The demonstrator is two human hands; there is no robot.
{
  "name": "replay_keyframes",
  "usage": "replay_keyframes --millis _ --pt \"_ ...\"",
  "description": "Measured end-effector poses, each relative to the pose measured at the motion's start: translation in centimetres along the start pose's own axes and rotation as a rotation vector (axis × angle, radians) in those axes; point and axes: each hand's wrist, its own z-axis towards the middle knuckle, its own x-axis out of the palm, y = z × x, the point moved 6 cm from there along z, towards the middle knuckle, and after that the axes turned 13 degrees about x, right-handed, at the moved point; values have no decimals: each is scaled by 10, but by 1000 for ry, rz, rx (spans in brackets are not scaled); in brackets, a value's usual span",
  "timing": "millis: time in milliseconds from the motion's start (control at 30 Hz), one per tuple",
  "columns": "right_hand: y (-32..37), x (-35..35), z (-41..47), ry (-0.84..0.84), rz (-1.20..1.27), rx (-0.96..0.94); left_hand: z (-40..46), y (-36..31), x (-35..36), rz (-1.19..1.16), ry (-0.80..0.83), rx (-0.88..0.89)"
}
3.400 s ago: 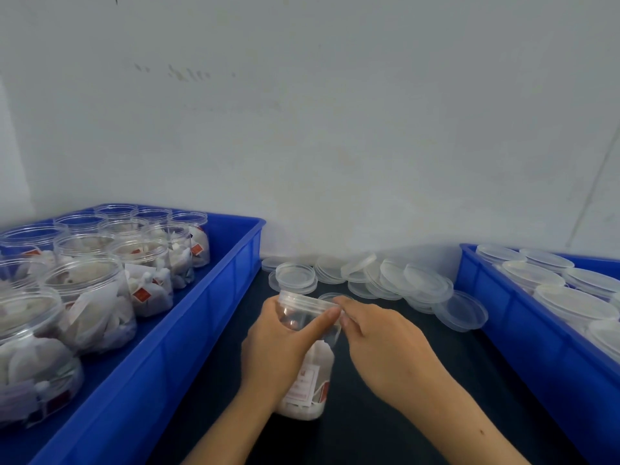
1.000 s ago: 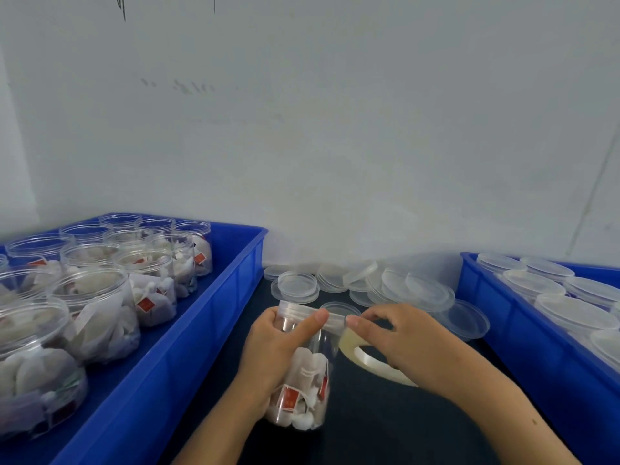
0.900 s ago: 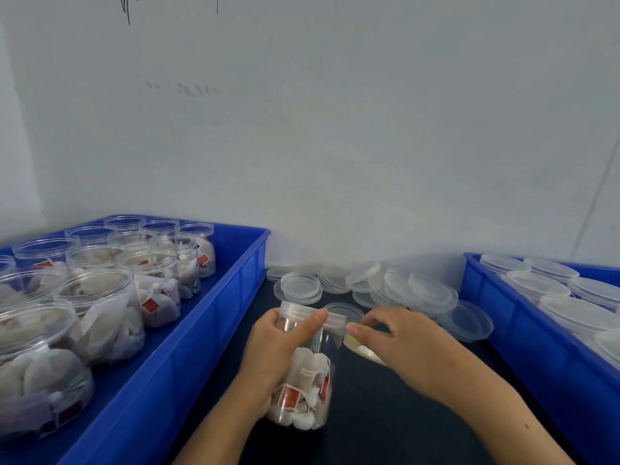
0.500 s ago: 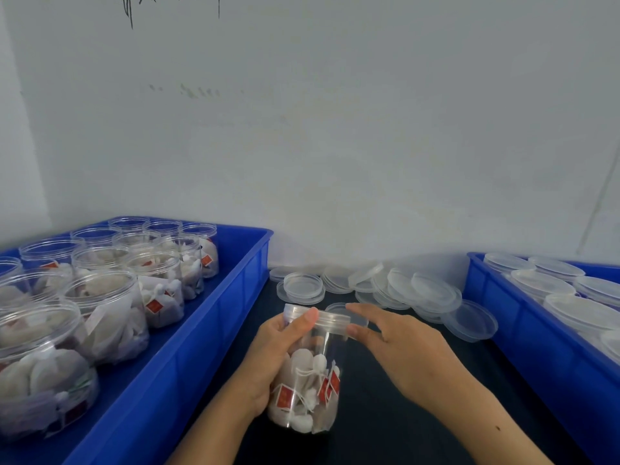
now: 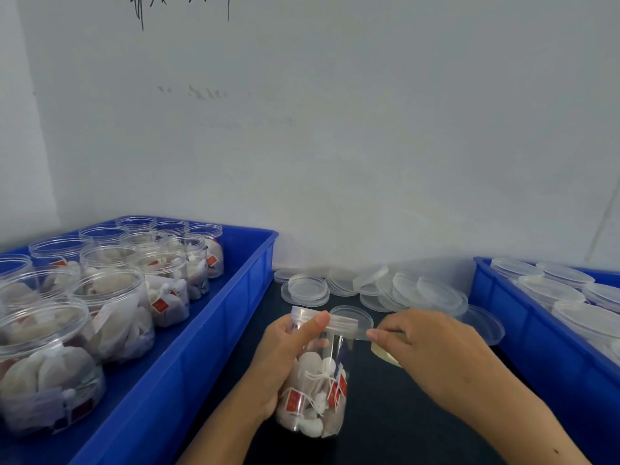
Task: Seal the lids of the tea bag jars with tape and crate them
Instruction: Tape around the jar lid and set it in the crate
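- The left hand [image 5: 285, 360] has its grip clamped on the tea bag jar [image 5: 317, 391], fingers wrapped round the clear wall and the thumb pressed flat across the side of the lid [image 5: 335, 322].
- The jar stands tilted on the dark tabletop [image 5: 385, 431], in the channel between the two crates, nearer the left one.
- The right hand [image 5: 432, 350] has its grip pinched together on a strip of clear tape [image 5: 352, 332], which runs taut from under the left thumb along the lid's edge to the fingertips.
- Below the right hand a pale curved piece [image 5: 385, 355] shows, partly hidden; it looks like the tape roll, but I cannot tell for certain.
- The left blue crate [image 5: 214, 347] holds rows of open jars [image 5: 110, 313] filled with tea bags; its long right rim runs just beside the left forearm.
- The right blue crate [image 5: 523, 333] holds lidded jars [image 5: 550, 290]; its left wall lies close to the right wrist.
- Loose clear lids [image 5: 379, 288] lie heaped against the white wall [image 5: 335, 129], just behind the held jar and between the crates.
- Bare tabletop shows in front of the jar and under the right forearm, down to the lower frame edge.
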Motion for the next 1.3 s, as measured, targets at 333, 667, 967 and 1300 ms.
replay_keyframes --millis 333,667,967,1300 --pt "5 18 9 0 28 -20 -1 0 -3 1 -16 12" --pt "5 27 14 -2 179 -49 -3 6 -2 -38 -4 -7" --pt "4 29 14 11 258 -10 -13 -15 5 598 -307 272" --pt "14 34 3 51 224 -62 -5 -5 4 322 -219 107"
